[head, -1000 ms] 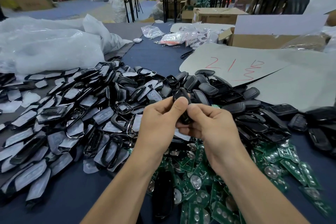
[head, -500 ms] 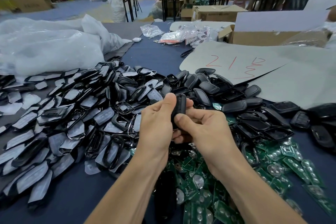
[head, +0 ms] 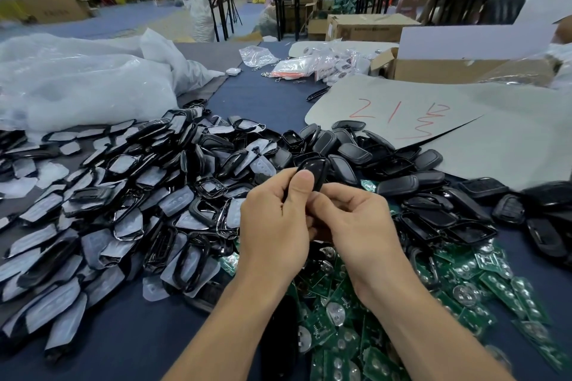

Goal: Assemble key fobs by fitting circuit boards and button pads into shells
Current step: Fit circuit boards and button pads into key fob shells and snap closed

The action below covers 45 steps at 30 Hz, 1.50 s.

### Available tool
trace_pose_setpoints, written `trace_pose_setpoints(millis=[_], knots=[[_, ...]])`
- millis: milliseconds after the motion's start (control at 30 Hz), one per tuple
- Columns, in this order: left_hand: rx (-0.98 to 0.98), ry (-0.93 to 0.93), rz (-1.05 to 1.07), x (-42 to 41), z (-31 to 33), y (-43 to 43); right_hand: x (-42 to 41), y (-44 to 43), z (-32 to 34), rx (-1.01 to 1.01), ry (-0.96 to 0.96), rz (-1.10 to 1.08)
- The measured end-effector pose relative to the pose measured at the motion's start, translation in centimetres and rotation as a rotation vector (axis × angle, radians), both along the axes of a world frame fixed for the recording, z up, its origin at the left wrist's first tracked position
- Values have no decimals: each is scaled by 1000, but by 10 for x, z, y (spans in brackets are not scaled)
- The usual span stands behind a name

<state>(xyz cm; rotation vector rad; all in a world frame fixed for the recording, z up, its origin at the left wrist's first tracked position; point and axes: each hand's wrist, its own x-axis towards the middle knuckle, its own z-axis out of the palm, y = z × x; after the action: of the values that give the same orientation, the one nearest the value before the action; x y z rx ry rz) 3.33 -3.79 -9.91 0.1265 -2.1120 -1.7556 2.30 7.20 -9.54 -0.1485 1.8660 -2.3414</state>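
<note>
A black key fob [head: 314, 172] stands nearly upright between both hands above the table's middle. My left hand [head: 275, 219] grips its left side, thumb pressed against its face. My right hand [head: 356, 219] pinches its lower edge from the right with curled fingers. The fob's lower half is hidden behind my fingers. To the left spreads a heap of black front frames with translucent button pads [head: 123, 195]. Black back shells [head: 387, 164] pile up behind and to the right. Green circuit boards [head: 464, 288] with coin cell clips lie under and right of my forearms.
Large clear plastic bags [head: 77, 86] fill the far left. A grey sheet with red writing [head: 402, 114] lies at the back right, with an open cardboard box [head: 448, 68] behind it. Small bagged parts [head: 309, 65] sit at the far middle. Bare blue tabletop [head: 123, 334] shows near left.
Both hands have turned the fob between them; its top now leans right again and rises above my left thumb. The piles have not moved.
</note>
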Motion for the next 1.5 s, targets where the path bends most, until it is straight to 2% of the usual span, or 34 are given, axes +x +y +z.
trace_pose_setpoints(millis=[133,167,233,333,567,733,833,1033,1367,1500], knots=[[-115,41,26,1,-1,-2,-4,8,-2,123,99,-220],[-103,20,1,1,-1,-2,-6,10,-2,175,131,-262],[40,-17,-64,0,3,-3,-8,15,-2,254,171,-290],[285,-77,-118,-2,10,-9,-11,24,2,318,163,-243],[275,-139,-436,-3,10,-33,-16,39,7,381,124,-66],[368,-131,-339,-4,9,-31,-11,32,5,458,251,27],[392,-139,-320,-3,8,-32,-12,32,3,469,230,9],[319,-131,-324,-4,12,-34,-16,40,4,380,162,144],[212,-63,-223,-1,15,-30,-11,35,8,523,205,80],[177,-70,-213,-1,15,-30,-5,30,12,611,274,-25]])
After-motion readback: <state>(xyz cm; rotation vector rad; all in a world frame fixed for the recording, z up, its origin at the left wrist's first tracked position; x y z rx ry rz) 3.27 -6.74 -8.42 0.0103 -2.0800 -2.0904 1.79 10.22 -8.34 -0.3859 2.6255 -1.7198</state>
